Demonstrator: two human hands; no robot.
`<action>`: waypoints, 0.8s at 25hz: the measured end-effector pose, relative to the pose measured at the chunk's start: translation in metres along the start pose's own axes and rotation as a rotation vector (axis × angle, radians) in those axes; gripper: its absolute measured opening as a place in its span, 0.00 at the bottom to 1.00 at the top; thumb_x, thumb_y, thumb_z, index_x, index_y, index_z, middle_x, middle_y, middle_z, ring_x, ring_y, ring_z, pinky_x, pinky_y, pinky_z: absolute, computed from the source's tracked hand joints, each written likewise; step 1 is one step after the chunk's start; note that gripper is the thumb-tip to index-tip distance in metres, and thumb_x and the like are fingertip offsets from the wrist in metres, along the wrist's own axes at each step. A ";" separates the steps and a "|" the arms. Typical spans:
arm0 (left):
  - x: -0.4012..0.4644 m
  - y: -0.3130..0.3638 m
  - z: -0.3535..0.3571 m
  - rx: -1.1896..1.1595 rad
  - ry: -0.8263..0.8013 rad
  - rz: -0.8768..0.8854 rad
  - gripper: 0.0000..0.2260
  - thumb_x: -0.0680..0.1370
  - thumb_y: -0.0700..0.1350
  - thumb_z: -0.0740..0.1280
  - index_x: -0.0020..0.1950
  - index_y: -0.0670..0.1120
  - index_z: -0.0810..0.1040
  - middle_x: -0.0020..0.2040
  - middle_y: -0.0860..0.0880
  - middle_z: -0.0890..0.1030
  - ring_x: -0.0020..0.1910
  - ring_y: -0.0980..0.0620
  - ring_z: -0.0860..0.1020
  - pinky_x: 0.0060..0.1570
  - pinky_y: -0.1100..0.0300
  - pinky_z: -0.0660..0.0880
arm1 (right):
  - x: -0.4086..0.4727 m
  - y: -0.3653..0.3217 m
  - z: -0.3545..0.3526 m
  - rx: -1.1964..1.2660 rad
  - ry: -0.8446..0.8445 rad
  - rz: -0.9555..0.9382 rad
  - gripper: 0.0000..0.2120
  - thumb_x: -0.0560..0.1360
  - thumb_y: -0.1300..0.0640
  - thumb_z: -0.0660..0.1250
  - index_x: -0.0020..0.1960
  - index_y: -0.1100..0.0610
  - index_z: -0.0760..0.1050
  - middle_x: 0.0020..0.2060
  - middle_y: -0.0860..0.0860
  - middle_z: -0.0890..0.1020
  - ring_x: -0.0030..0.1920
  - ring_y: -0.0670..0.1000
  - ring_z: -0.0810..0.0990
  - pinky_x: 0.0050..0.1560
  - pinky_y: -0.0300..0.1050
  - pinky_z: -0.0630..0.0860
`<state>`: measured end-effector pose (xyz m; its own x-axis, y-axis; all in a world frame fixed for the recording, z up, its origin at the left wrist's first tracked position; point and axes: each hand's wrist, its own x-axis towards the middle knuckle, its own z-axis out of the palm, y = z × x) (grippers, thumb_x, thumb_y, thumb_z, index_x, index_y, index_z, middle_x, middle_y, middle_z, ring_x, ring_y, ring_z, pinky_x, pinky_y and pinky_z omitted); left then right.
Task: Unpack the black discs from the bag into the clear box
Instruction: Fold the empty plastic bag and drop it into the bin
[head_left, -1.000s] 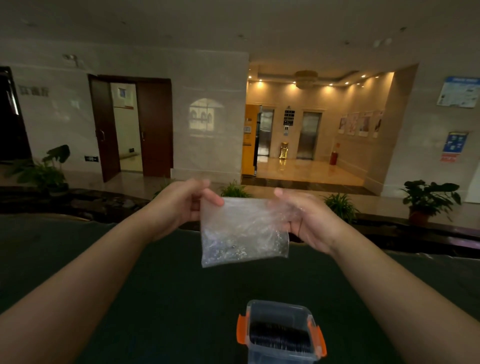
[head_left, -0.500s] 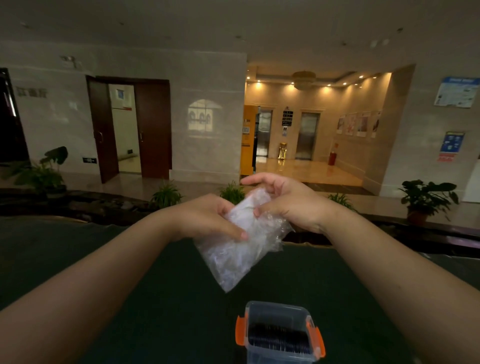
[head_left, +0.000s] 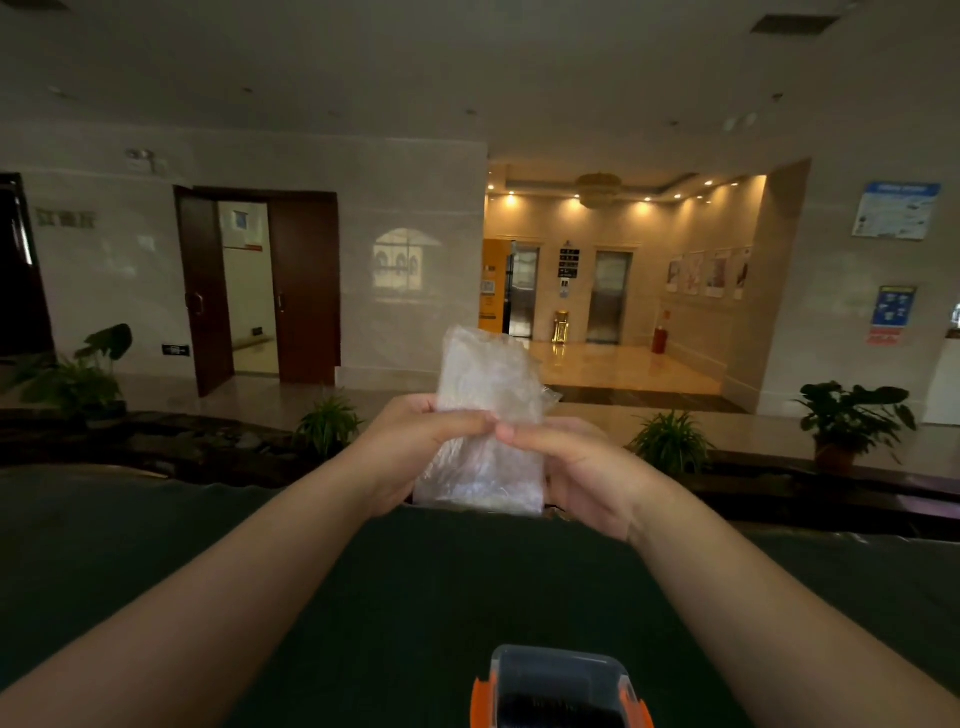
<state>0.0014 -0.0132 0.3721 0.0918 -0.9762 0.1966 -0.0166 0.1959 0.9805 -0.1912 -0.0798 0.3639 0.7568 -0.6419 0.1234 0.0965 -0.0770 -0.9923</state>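
So the bag (head_left: 485, 415) is dead center of the frame, held upright in the air, a clear crinkly plastic thing with its top edge poking up above my fingers. Can't really make out any discs inside it from here, the plastic's too glary. My left hand (head_left: 415, 447) is closed on the bag's left side, thumb and fingers pinching it around the middle, and my right hand (head_left: 576, 467) is clamped on the right side the same way, the two thumbs nearly touching in front of the plastic. Down at the bottom center of the frame sits the clear box (head_left: 558, 686) with its orange latches, lid off, on the dark green desk (head_left: 363, 597), and I can see black discs (head_left: 558, 709) stacked in it. Bag's well above the box, not touching. Potted plants (head_left: 670, 441) line the ledge behind the desk.
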 end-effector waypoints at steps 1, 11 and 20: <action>0.000 0.002 -0.001 0.003 -0.007 0.003 0.22 0.67 0.48 0.79 0.58 0.43 0.83 0.51 0.44 0.88 0.50 0.44 0.87 0.43 0.52 0.84 | 0.001 -0.002 -0.001 0.007 0.065 -0.005 0.21 0.74 0.53 0.76 0.65 0.57 0.79 0.59 0.57 0.85 0.60 0.57 0.84 0.66 0.63 0.75; 0.001 0.013 -0.036 -0.049 -0.143 0.069 0.17 0.75 0.42 0.72 0.63 0.49 0.80 0.60 0.45 0.84 0.58 0.42 0.84 0.50 0.49 0.83 | 0.008 -0.011 -0.015 0.118 0.107 -0.083 0.13 0.81 0.65 0.65 0.63 0.58 0.81 0.58 0.62 0.84 0.58 0.62 0.84 0.53 0.53 0.84; -0.010 0.024 -0.044 0.115 -0.094 0.176 0.10 0.78 0.43 0.67 0.42 0.43 0.86 0.48 0.44 0.87 0.50 0.42 0.85 0.48 0.53 0.82 | 0.008 -0.018 -0.016 0.249 0.038 -0.172 0.17 0.81 0.56 0.57 0.52 0.66 0.81 0.48 0.63 0.86 0.49 0.59 0.87 0.48 0.53 0.84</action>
<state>0.0440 0.0053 0.3932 -0.0151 -0.9333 0.3587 -0.1381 0.3572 0.9237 -0.1968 -0.0958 0.3829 0.6917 -0.6638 0.2845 0.3800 -0.0005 -0.9250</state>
